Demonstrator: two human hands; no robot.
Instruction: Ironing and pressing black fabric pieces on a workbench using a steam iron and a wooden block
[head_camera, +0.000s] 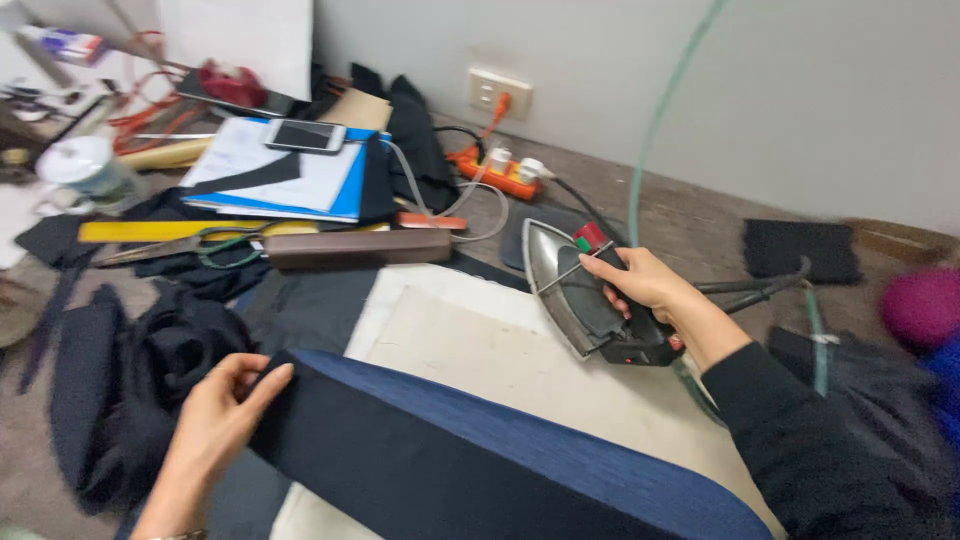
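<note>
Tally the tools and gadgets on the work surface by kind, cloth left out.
Iron, held in the right hand: 1
Scissors: 1
Yellow ruler: 1
Phone: 1
Orange power strip: 1
Total: 5
The left hand holds only the blue fabric, not counted.

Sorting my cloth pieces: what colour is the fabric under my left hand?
Dark navy blue fabric, plain; seen in the head view.

One view only, from a camera worn on the head. It looked forward and down, tilted slightly, at close range over the tabletop (640, 215). The left hand (222, 412) sat low in frame, the right hand (642, 283) mid-right. Beyond both grips, the grey wall (600, 50) closed off the far edge.
</note>
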